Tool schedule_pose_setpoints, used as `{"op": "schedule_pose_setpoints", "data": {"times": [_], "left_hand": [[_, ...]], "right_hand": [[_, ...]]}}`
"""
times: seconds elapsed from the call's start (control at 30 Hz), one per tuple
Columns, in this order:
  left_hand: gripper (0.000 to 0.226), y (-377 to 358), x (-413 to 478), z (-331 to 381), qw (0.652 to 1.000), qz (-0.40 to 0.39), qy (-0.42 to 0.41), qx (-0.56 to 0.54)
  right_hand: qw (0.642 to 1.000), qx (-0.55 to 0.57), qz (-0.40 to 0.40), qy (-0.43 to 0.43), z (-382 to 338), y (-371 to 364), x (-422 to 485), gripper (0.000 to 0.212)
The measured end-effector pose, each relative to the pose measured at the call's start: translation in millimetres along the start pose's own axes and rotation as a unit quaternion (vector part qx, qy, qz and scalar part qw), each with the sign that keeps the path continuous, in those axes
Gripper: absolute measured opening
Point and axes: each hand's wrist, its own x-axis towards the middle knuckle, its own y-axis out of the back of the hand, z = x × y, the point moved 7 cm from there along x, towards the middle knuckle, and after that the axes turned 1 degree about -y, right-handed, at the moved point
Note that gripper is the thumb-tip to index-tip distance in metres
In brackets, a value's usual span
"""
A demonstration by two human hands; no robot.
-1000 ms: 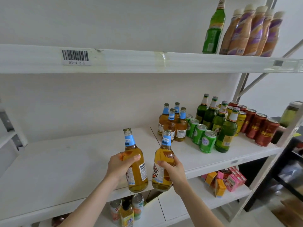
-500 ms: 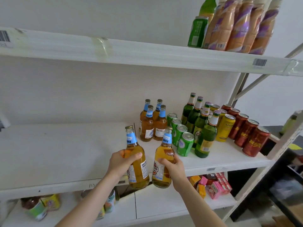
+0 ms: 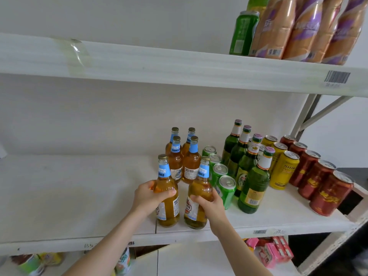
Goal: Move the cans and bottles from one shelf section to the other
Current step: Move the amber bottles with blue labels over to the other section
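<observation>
**Two bottles held near the shelf edge**

The left hand (image 3: 148,198) has its grip clamped round the left bottle (image 3: 169,213). The right hand (image 3: 209,204) has its grip clamped round the right bottle (image 3: 201,186). Fingers hide part of each label. Both bottles stand straight, caps up, near the front edge of the shelf (image 3: 79,196). I cannot tell if their bottoms touch it. Green cans (image 3: 226,188) sit just to the right, and bare shelf lies to the left. The top drinks (image 3: 302,30) are cut off.

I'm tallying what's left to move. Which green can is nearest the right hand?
The front green can, at the near end of its row of four, just beside the right hand; the other three stand farther back.
</observation>
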Motion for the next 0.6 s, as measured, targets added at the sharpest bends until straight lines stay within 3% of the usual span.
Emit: {"op": "schedule_pose_setpoints", "data": {"times": [0.6], "left_hand": [[0.046, -21, 64, 0, 0.997, -0.033, -0.055, 0.041]], "right_hand": [[0.996, -0.048, -0.042, 0.057, -2, -7, 67, 0.074]]}}
